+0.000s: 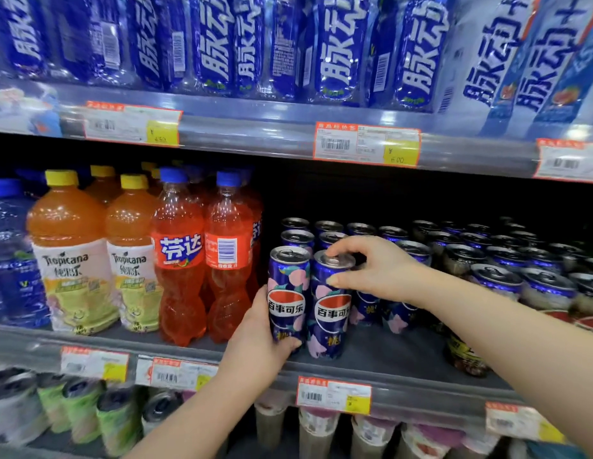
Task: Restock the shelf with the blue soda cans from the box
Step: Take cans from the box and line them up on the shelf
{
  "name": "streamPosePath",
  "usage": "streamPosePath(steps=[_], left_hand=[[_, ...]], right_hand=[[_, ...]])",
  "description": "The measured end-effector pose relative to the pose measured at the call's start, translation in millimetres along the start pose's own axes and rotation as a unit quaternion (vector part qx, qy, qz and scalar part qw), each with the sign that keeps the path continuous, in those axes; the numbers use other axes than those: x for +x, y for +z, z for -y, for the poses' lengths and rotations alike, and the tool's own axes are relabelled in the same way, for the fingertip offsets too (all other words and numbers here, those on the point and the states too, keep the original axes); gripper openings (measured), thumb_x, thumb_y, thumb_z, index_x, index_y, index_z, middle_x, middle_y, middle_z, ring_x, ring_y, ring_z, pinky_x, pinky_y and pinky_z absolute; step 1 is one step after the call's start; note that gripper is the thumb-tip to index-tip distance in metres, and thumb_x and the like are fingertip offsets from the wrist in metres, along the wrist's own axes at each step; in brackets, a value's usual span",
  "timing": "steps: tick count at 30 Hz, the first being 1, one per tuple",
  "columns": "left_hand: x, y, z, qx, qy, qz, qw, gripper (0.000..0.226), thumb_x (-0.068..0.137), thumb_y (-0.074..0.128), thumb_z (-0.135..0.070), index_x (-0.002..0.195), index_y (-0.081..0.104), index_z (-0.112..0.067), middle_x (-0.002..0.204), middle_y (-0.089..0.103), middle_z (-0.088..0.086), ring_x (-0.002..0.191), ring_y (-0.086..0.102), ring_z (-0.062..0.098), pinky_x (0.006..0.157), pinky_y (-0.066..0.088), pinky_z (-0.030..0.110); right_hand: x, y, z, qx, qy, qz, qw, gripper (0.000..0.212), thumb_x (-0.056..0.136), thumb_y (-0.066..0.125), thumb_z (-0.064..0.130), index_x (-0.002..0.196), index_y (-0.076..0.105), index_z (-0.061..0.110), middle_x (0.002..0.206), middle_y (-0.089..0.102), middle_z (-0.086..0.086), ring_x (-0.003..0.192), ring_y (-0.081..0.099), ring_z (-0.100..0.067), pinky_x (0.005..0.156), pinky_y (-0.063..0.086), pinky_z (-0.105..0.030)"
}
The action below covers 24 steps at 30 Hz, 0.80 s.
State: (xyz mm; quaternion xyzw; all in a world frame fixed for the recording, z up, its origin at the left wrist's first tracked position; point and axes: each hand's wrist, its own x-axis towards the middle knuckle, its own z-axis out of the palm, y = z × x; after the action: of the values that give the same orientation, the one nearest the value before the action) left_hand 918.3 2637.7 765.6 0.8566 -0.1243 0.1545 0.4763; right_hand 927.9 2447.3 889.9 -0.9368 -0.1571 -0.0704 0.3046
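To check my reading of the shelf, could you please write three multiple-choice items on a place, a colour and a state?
1. The can in the left hand stands where from the red soda bottles? A right B left C above
2. Caps of the Tropicana bottles? A blue B yellow C red
3. The right hand? A idle B grips the top of a second can C holds a bottle
Answers: A, it stands beside the bottles' right; B, caps plainly yellow; B, it clasps the rim.

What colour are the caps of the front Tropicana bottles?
Yellow caps, best seen in the head view.
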Motion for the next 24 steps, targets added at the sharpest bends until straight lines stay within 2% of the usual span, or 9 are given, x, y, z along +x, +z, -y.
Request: streamPosePath(steps=[3,5,7,9,12,15,18,22,24], left_hand=[[-1,1,1,0.003,-0.005,0.003,1.000,0.097,0.071,0.075,-0.019,0.143,0.012,-0.036,0.129,0.053,-0.011,0.114,0.052,0.008,0.089,0.040,0.022],[-2,0,1,0.004,-0.014,0.013,1.000,0.106,0.072,0.075,-0.022,0.147,0.001,-0.033,0.134,0.052,-0.008,0.117,0.052,0.011,0.091,0.041,0.023],[-5,-2,1,0.002,-0.014,0.021,1.000,0.108,0.072,0.076,-0.025,0.147,-0.001,-0.033,0.138,0.049,-0.009,0.117,0.049,0.008,0.092,0.039,0.022],[-11,-6,0,0.008,0.000,0.010,1.000,0.101,0.071,0.076,-0.027,0.146,0.009,-0.032,0.139,0.045,-0.008,0.118,0.045,0.006,0.092,0.036,0.020],[-23,-13,0,0.034,0.036,-0.028,0.998,0.084,0.071,0.076,-0.028,0.141,0.028,-0.028,0.133,0.046,-0.006,0.120,0.046,0.011,0.095,0.038,0.024],[-39,-15,-4,0.044,0.081,-0.035,0.995,0.062,0.074,0.073,-0.031,0.129,0.044,-0.023,0.115,0.049,-0.008,0.098,0.054,0.012,0.083,0.043,0.026],[-57,1,-15,0.014,0.108,0.035,0.993,0.045,0.077,0.069,-0.031,0.118,0.052,-0.021,0.104,0.051,-0.007,0.087,0.054,0.012,0.076,0.043,0.027],[-88,56,-33,0.036,0.147,0.189,0.970,0.043,0.080,0.064,-0.038,0.117,0.053,-0.019,0.108,0.054,-0.001,0.104,0.054,0.020,0.086,0.043,0.031],[-109,88,-46,0.050,0.174,0.256,0.950,0.044,0.081,0.062,-0.041,0.118,0.053,-0.019,0.116,0.054,0.001,0.112,0.051,0.021,0.091,0.041,0.031]], right_hand=[[-4,4,2,-0.020,0.002,-0.019,1.000,0.043,0.074,0.074,0.034,0.114,0.060,0.032,0.119,0.058,0.007,0.106,0.057,-0.012,0.093,0.049,-0.031],[-8,6,5,-0.030,0.001,-0.030,0.999,0.045,0.075,0.073,0.034,0.118,0.059,0.032,0.118,0.055,0.008,0.105,0.056,-0.011,0.092,0.049,-0.030],[-13,7,7,-0.031,0.008,-0.032,0.999,0.051,0.074,0.074,0.034,0.122,0.055,0.031,0.120,0.051,0.009,0.107,0.054,-0.011,0.094,0.048,-0.031],[-20,5,9,-0.027,0.016,-0.047,0.998,0.059,0.073,0.074,0.034,0.127,0.051,0.028,0.128,0.049,0.004,0.112,0.053,-0.014,0.098,0.046,-0.033],[-41,1,14,-0.011,0.029,-0.098,0.995,0.055,0.076,0.072,0.034,0.126,0.052,0.023,0.130,0.051,-0.001,0.106,0.056,-0.016,0.090,0.045,-0.026],[-75,4,13,-0.033,0.060,-0.140,0.988,0.055,0.078,0.066,0.042,0.127,0.052,0.024,0.124,0.051,0.006,0.113,0.056,-0.023,0.093,0.047,-0.032],[-125,14,2,-0.085,0.091,-0.153,0.980,0.048,0.083,0.062,0.041,0.127,0.051,0.026,0.130,0.048,0.004,0.121,0.048,-0.014,0.098,0.039,-0.028],[-213,31,-18,-0.151,0.184,-0.116,0.964,0.051,0.086,0.057,0.044,0.132,0.046,0.025,0.135,0.043,0.004,0.123,0.043,-0.012,0.094,0.033,-0.020],[-261,38,-27,-0.165,0.260,-0.100,0.946,0.053,0.087,0.055,0.047,0.134,0.042,0.027,0.139,0.040,0.004,0.127,0.041,-0.013,0.099,0.034,-0.023]])
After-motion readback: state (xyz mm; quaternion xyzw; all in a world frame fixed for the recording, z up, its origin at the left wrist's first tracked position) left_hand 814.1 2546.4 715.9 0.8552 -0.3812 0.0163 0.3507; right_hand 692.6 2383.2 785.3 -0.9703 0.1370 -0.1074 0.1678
